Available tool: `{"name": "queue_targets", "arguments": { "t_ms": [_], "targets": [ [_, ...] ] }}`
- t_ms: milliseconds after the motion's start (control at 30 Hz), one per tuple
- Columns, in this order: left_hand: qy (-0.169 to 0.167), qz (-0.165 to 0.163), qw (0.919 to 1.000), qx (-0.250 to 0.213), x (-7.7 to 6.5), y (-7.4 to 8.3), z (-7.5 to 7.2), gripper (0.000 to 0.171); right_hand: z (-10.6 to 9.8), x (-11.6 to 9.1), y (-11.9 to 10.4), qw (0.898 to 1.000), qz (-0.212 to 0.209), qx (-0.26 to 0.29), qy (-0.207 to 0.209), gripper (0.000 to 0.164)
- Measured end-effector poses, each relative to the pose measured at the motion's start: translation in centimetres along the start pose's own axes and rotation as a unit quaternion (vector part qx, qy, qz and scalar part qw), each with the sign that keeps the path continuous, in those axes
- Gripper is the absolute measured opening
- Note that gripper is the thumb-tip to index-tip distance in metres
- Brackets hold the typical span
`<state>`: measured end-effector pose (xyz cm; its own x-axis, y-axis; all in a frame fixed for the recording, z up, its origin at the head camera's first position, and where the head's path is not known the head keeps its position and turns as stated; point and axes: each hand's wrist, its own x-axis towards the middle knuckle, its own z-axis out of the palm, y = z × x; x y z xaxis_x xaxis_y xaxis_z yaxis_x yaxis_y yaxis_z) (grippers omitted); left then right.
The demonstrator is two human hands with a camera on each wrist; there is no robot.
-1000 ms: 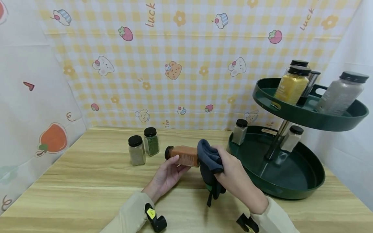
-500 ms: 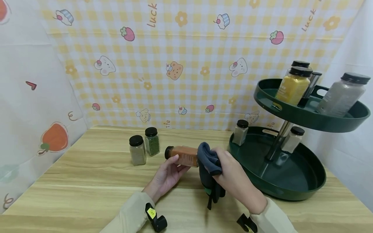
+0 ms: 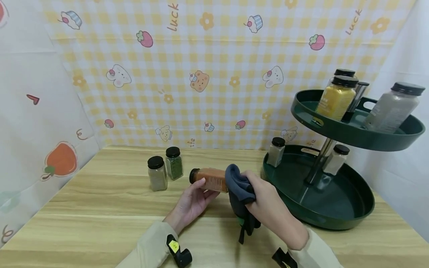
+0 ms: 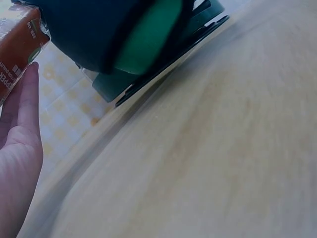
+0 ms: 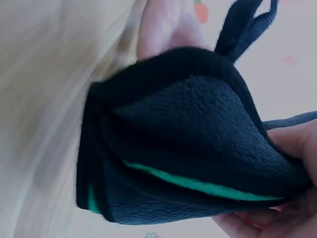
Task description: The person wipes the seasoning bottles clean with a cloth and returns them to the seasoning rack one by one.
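Note:
In the head view my left hand holds a spice jar of orange-brown powder on its side, black cap to the left. Its thumb lies over the near face, and the fingers reach underneath. My right hand grips a folded dark grey cloth with black edging and green inside, which covers the jar's right end. The left wrist view catches the jar's labelled end beside the cloth. Seen from the right wrist, the cloth hangs in folds from the fingers and hides the jar.
Two black-capped jars, one greyish and one green, stand at the back left of the wooden table. To the right rises a two-tier dark green rack. Several jars, including a yellow one, sit on its tiers.
The cloth and right hand have shifted slightly left and down along the jar's right end. The left hand and the jar stay nearly where they were.

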<state>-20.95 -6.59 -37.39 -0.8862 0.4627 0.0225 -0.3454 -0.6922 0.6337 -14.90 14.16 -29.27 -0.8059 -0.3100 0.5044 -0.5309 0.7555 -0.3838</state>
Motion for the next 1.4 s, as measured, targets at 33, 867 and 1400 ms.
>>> {"name": "queue_targets", "arguments": {
  "t_ms": [33, 867, 1400],
  "targets": [
    [0.000, 0.000, 1.0000, 0.001, 0.0, 0.0, 0.0, 0.043, -0.1, -0.1, -0.2, 1.000, -0.003, 0.007, 0.008, 0.029],
    [-0.016, 0.004, 0.9998, 0.008, -0.3, -0.3, -0.3, 0.043, -0.1, 0.0, 0.1, 0.996, 0.038, -0.019, -0.083, 0.034],
    [-0.009, 0.013, 0.9997, 0.019, 0.1, -0.2, -0.3, 0.042, 0.1, 0.3, 0.6, 0.992, 0.060, -0.025, -0.103, 0.037]
  ]
}}
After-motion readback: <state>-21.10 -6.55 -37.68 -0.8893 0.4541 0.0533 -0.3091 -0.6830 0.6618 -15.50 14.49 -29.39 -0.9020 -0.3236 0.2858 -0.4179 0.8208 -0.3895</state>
